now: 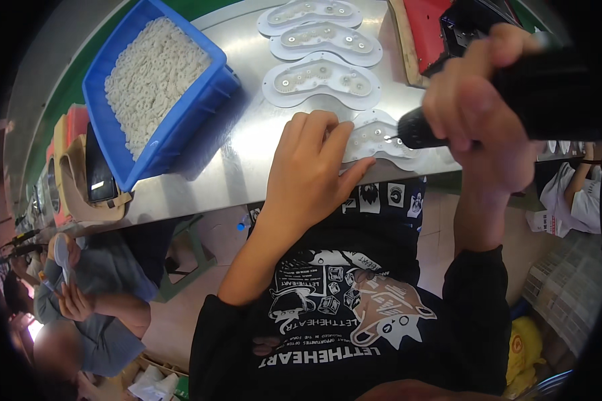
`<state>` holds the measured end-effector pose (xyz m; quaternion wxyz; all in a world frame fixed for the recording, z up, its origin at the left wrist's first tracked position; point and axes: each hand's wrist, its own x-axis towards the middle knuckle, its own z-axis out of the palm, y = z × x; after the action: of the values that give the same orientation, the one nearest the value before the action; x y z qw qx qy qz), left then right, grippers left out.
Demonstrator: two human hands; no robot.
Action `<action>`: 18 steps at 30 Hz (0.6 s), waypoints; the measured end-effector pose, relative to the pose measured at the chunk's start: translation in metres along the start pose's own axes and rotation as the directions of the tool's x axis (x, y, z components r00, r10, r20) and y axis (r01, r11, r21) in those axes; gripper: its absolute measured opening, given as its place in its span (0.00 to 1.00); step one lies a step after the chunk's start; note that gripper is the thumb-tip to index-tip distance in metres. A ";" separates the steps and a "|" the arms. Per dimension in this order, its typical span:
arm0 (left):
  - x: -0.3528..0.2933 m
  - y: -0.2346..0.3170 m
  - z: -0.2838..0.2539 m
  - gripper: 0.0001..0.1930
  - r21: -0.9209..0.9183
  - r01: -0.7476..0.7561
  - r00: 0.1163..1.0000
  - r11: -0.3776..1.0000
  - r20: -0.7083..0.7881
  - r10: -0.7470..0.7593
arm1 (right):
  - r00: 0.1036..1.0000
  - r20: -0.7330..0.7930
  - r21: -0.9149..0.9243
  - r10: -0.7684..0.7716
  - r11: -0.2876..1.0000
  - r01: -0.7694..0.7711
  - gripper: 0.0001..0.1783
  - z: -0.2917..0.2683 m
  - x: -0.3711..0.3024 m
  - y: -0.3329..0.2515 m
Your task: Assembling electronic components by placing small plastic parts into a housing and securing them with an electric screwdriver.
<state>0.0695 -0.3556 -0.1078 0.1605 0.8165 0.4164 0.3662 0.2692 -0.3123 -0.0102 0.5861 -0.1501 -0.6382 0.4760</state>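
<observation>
My right hand [478,100] is wrapped round a black power screwdriver [416,131]. The tool lies nearly level, with its thin bit pointing left at a curved white plastic housing [405,158] on the metal bench. Its tip is at or just above the housing's gear area; contact is hard to judge. On the housing's left end, my left hand [309,160] steadies it, fingers bent over the far side and thumb along the near edge. Beyond it, several similar housings [322,100] with small whitish gears inside form a row running away from me.
At the left, a blue bin [211,70] holds a heap of small white ring-like parts [157,77]. A dark flat device [100,174] leans beside it. A red-lined tray [425,30] stands at the far right. Other people [93,327] work at left and right.
</observation>
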 end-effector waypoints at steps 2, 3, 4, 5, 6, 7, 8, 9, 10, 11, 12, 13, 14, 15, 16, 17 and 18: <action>0.001 0.000 0.001 0.24 -0.007 -0.005 1.000 1.000 0.006 0.005 | 0.999 0.051 0.016 -0.004 1.000 0.003 0.16 -0.002 0.000 0.008; 0.002 -0.001 0.003 0.24 -0.010 -0.025 1.000 1.000 -0.001 0.025 | 0.999 0.053 0.012 0.000 1.000 -0.001 0.16 0.000 0.000 0.010; 0.002 -0.002 0.004 0.24 -0.009 -0.042 0.999 0.999 -0.012 0.041 | 1.000 0.018 0.011 0.008 1.000 -0.008 0.16 0.002 0.001 0.013; 0.001 -0.001 0.005 0.24 -0.011 -0.037 0.999 0.999 -0.018 0.036 | 1.000 -0.015 0.011 0.016 1.000 -0.016 0.16 0.004 0.000 0.016; 0.000 -0.001 0.005 0.24 -0.007 -0.033 0.999 0.999 -0.012 0.033 | 0.999 -0.013 0.020 0.051 0.999 -0.050 0.17 0.004 -0.002 0.018; 0.000 0.000 0.004 0.24 -0.004 -0.033 0.999 0.999 -0.006 0.033 | 0.999 -0.006 0.017 0.054 0.998 -0.054 0.17 0.007 -0.003 0.020; 0.000 -0.001 0.004 0.24 -0.007 -0.030 0.999 1.000 -0.013 0.030 | 0.992 -0.090 -0.026 0.090 0.995 -0.093 0.17 0.013 -0.006 0.021; -0.001 -0.001 0.004 0.24 -0.006 -0.028 1.000 1.000 -0.011 0.028 | 0.977 -0.174 -0.065 0.123 0.989 -0.136 0.17 0.016 -0.007 0.022; -0.001 0.000 0.004 0.24 -0.005 -0.025 1.000 1.000 -0.010 0.025 | 0.978 -0.165 -0.069 0.128 0.988 -0.140 0.17 0.015 -0.008 0.025; -0.001 0.000 0.004 0.24 -0.009 -0.019 1.000 1.000 -0.018 0.019 | 0.987 -0.114 -0.031 0.113 0.993 -0.118 0.17 0.011 -0.008 0.028; -0.001 0.001 0.003 0.23 -0.006 -0.020 1.000 1.000 -0.015 0.020 | 0.993 -0.064 0.008 0.098 0.995 -0.098 0.16 0.007 -0.008 0.029; -0.002 0.001 0.002 0.23 -0.002 -0.018 1.000 1.000 -0.009 0.018 | 0.993 -0.057 0.008 0.105 0.994 -0.105 0.16 0.005 -0.008 0.029; -0.001 0.001 0.001 0.23 -0.005 -0.010 1.000 1.000 -0.013 0.010 | 0.996 0.003 0.028 0.094 0.995 -0.094 0.15 0.004 -0.008 0.029; 0.000 0.000 0.002 0.22 0.004 -0.016 1.000 1.000 -0.014 0.016 | 0.995 0.062 0.050 0.081 0.995 -0.084 0.14 0.004 -0.007 0.029; 0.001 0.000 0.002 0.22 0.014 -0.025 1.000 1.000 -0.012 0.025 | 0.994 0.084 0.018 0.074 0.997 -0.076 0.14 0.009 -0.005 0.026; 0.001 -0.001 0.002 0.22 0.012 -0.020 1.000 1.000 -0.014 0.020 | 0.993 0.087 0.019 0.079 0.997 -0.081 0.14 0.010 -0.007 0.028; 0.000 -0.001 0.003 0.22 0.005 -0.019 1.000 1.000 -0.010 0.019 | 0.994 0.094 0.021 0.061 0.998 -0.063 0.15 0.010 -0.012 0.031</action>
<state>0.0712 -0.3546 -0.1102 0.1533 0.8189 0.4104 0.3707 0.2518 -0.3105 -0.0406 0.5423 -0.1404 -0.6543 0.5080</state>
